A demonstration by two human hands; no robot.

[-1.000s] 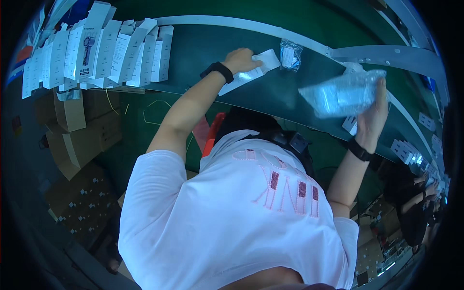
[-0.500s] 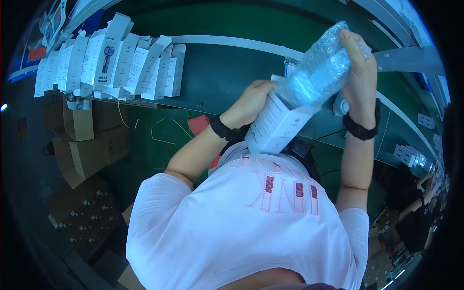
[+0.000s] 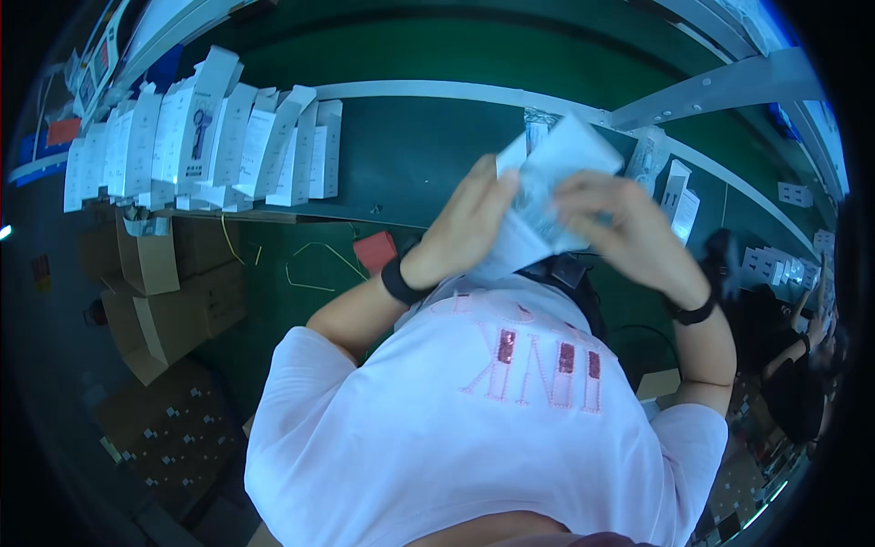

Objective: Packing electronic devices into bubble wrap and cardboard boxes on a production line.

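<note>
Both hands meet just above the picture's centre, at about twelve o'clock from the person's pale shirt (image 3: pixel 492 428), and they close on one thing between them: a slim white carton (image 3: pixel 556 187) with a crinkled clear plastic bag (image 3: pixel 538 205) at its mouth. The left hand (image 3: pixel 469 223) wraps the carton's lower end from the nine o'clock side, fingers curled shut around it, seemingly to steady it like a sleeve. The right hand (image 3: pixel 629 228) clamps on from three o'clock, thumb and fingers pressed over the carton's upper part and the bag; this looks like a grip for working the bag against the opening, though whether it goes in or out cannot be told. Each wrist wears a dark band. At ten o'clock a long row of white cartons (image 3: pixel 200 141) stands on end along the green belt (image 3: pixel 401 155), flaps up, close within reach. At two o'clock a few more small white boxes (image 3: pixel 679 196) sit on the belt. Brown cardboard boxes (image 3: pixel 169 292) are stacked at eight o'clock, below the belt.
</note>
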